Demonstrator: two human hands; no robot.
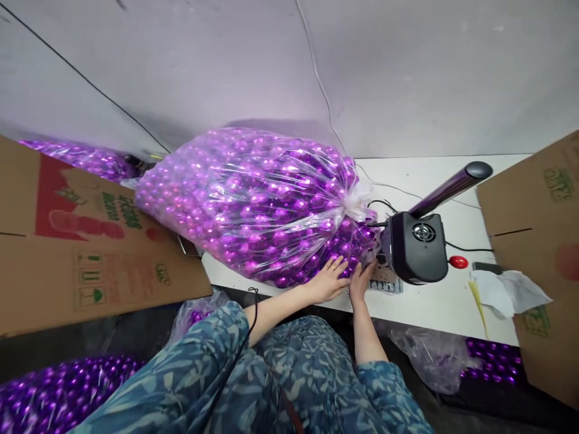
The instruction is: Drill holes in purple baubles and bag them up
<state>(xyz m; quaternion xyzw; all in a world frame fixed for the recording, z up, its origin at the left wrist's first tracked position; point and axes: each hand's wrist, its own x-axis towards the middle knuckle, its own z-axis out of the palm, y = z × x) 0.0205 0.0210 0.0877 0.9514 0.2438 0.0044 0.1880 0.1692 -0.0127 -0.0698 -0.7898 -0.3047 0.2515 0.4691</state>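
Observation:
A large clear plastic bag (pixel 253 199) full of shiny purple balls lies on its side on the white table, gathered into a whitish knot (pixel 357 204) at its right end. Below the knot is a smaller cluster of purple balls (pixel 346 244) under clear plastic. My left hand (pixel 328 280), a ring on one finger, lies with fingers spread against that cluster. Close beside it, my right hand (pixel 360 280) reaches up with fingers stretched out at the cluster's lower right edge, near the black machine (pixel 417 247). Its fingertips are partly hard to make out.
The machine has a dark slanted tube (pixel 452 188) and a red knob (pixel 458 262). White paper (pixel 506 292) lies on the table (pixel 456 307). Cardboard boxes stand left (pixel 113 253) and right (pixel 538 241). More bagged purple balls (pixel 67 392) lie below. A wall rises behind.

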